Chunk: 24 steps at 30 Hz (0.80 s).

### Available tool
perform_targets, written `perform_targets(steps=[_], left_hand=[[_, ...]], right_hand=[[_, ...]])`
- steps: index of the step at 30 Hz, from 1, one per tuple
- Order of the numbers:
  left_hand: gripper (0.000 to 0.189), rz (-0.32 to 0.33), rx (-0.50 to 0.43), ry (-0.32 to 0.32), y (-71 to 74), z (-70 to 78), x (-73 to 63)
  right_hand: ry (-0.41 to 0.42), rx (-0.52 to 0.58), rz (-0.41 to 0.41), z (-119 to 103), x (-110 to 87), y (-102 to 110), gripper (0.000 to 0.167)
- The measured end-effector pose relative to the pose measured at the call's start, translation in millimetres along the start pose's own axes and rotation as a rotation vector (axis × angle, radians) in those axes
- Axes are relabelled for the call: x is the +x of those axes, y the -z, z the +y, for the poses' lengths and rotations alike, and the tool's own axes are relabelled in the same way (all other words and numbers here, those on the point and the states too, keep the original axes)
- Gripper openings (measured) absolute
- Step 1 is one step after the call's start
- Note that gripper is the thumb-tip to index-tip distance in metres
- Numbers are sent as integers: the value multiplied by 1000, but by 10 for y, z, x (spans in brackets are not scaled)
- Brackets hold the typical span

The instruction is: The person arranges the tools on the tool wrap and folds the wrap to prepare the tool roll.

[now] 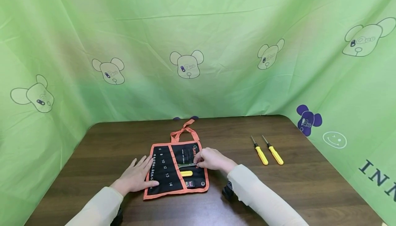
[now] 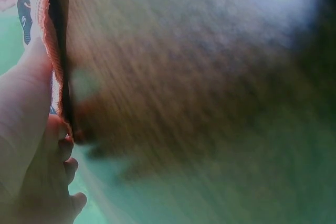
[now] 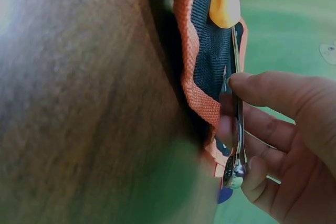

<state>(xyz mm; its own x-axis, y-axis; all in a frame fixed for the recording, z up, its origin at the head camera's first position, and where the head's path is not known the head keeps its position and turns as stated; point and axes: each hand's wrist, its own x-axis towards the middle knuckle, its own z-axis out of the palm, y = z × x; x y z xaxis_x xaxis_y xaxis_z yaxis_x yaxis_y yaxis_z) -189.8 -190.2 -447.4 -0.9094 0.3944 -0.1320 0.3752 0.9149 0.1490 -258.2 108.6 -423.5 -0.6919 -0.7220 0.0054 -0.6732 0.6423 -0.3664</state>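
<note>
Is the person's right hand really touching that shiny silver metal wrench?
Touching. The right wrist view shows it plainly: the right hand pinches the shiny silver metal wrench, its thumb pressed against the metal.

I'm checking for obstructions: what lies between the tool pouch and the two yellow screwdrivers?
In the head view, the right hand and cuff partly cover that stretch; the rest shows bare tabletop.
</note>
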Motion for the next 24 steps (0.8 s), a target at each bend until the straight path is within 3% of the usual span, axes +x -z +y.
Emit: perform_targets(steps=[24], left_hand=[[94, 5, -5, -6, -10, -9, -1]], right_hand=[[29, 6, 5, -122, 202, -106, 7]])
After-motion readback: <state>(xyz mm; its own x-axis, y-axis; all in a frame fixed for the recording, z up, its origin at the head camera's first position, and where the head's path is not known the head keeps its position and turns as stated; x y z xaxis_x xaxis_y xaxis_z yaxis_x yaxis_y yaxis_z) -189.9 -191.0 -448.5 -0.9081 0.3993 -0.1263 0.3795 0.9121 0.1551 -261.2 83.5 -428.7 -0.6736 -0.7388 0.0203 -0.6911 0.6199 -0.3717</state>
